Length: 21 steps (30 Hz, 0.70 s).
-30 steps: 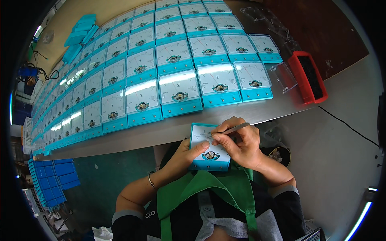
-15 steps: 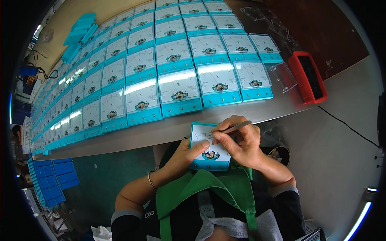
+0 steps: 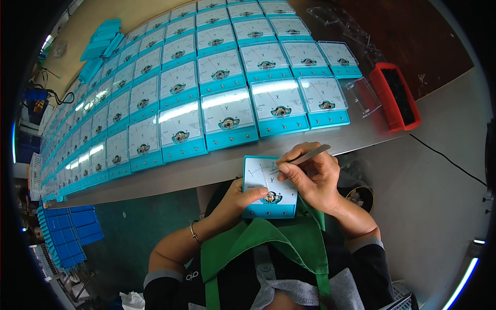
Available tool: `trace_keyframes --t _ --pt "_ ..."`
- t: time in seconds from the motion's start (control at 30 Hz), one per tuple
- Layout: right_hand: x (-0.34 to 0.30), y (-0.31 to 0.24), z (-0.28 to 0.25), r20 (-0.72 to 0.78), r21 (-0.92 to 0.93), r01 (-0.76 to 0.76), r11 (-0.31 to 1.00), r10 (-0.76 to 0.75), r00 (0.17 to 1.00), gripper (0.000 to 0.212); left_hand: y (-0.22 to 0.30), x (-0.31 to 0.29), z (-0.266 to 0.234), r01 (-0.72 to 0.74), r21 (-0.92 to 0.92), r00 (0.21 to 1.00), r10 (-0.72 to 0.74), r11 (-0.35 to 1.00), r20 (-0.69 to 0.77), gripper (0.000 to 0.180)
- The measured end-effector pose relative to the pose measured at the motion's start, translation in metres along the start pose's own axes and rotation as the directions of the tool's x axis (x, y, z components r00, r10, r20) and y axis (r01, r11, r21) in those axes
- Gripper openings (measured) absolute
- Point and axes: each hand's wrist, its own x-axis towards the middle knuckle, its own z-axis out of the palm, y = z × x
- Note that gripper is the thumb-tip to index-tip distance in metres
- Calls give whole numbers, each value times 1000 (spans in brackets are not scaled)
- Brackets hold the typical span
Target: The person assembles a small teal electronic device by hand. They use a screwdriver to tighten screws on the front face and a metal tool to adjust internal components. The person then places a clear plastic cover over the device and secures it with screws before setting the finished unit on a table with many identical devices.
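Observation:
A teal panel voltmeter (image 3: 283, 184) with a white dial is held in front of my chest, below the table's front edge. My left hand (image 3: 242, 198) grips its left side, the thumb lying on the dial beside the exposed movement. In my right hand (image 3: 316, 178) is a pair of metal tweezers (image 3: 310, 154), pinched between thumb and fingers, its rear end pointing up and right. The tips reach over the upper right part of the dial, near the scale. My right fingers hide part of that corner. No clear cover shows over this dial.
Rows of teal voltmeters with clear covers (image 3: 227, 111) fill the metal table (image 3: 170, 178). A red bin (image 3: 381, 85) with small dark parts stands at the right, next to loose clear covers (image 3: 364, 98). Teal cases (image 3: 98, 47) are piled at the far left; blue bins (image 3: 77, 232) stand below.
My right hand with the tweezers has shifted slightly right and away from the dial's middle, uncovering more of the scale. My left thumb has slid a little lower, toward the movement.

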Motion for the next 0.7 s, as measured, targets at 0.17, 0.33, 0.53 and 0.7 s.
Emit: trace_keyframes --t 0.17,0.33,0.53,0.7 --pt "1 1 2 5 14 -3 1000 3 1000 16 0 2 -2 13 4 1000 -14 1000 15 37" --pt "4 0 1 -3 61 -27 998 27 1000 15 -1 2 -5 8 -43 1000 -7 999 18 40" --pt "3 -1 2 72 25 -43 999 41 997 16 2 1 -4 -18 2 1000 18 1000 18 44" --pt "2 1 6 52 48 -41 998 38 998 16 0 0 -5 -12 -5 1000 12 1000 10 43"
